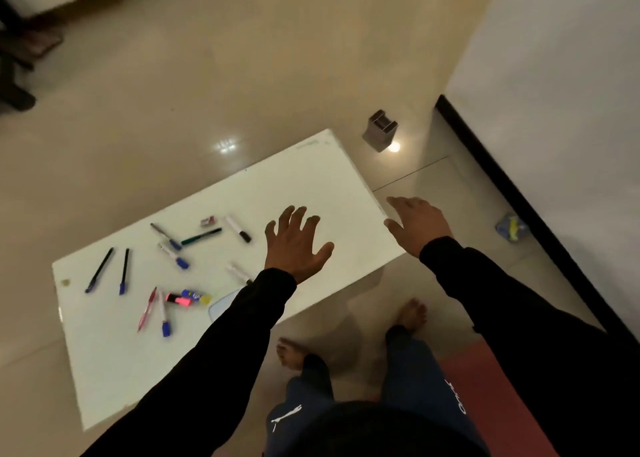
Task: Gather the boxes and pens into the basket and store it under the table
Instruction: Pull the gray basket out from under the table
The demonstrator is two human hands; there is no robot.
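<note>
**Inspector:** Status of the hands?

**Assistant:** Both belong to a standing person in black sleeves. The left hand (294,240) hovers over the low white rectangular table (311,179), fingers spread wide, holding nothing. The right hand (417,226) is just past the table's right edge, fingers loosely extended, also holding nothing.

**Inspector:** Location of the task items?

**Assistant:** The scattered pens and markers (173,248) lie loose on the left half of the tabletop: two dark pens with blue caps (110,271) side by side, several white markers, a pink pen (147,309), and a pink highlighter (178,299) touching a blue-and-yellow glue stick (195,296). A small grey-and-pink box-like item (208,220) sits near the far markers; it is too small to identify further. No basket can be seen anywhere in view.

**Inspector:** Step in hand?

**Assistant:** By judgement, the very start. Nothing is gathered yet, and the hands appear to be approaching.

**Inspector:** Next move?

**Assistant:** Likely locating the basket first, then sweeping the left hand across to the cluster and collecting the pens a few at a time.

**Inspector:** Surroundings and obstructions?

**Assistant:** A grey open-topped metal container (380,131) stands on the glossy tiled floor beyond the table's far corner. A blue-and-yellow object (512,226), blurred, lies by the black skirting. A red mat (491,387) is underfoot. The round pens may roll on the smooth top.
</note>
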